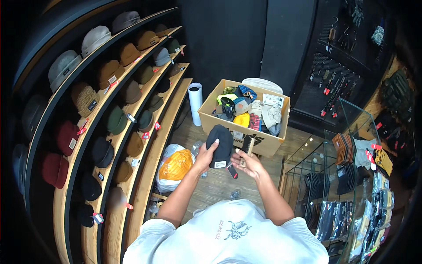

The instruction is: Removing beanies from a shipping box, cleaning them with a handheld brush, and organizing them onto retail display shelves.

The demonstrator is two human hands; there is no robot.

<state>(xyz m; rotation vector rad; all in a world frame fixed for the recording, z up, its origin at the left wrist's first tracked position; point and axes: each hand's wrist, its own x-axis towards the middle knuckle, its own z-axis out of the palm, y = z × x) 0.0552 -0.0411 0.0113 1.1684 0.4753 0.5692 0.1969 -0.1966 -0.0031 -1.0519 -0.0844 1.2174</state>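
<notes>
A black beanie (221, 143) hangs from my left hand (205, 156), its fingers closed round the left side with the thumb on the front. The beanie has a white label at its lower edge. A dark tag with a red mark (232, 172) dangles below it. To the right, my right hand (249, 165) is closed round the lower end of a brush (247, 149) with a light wooden back and dark bristles. The brush stands upright, a little apart from the beanie.
An open cardboard box (206, 110) full of caps and hats stands ahead. Curved wooden shelves (149, 132) with rows of beanies rise at left. A bag with orange contents (175, 169) sits on the floor by a white roll (194, 103). Glass display shelving (303, 176) stands at right.
</notes>
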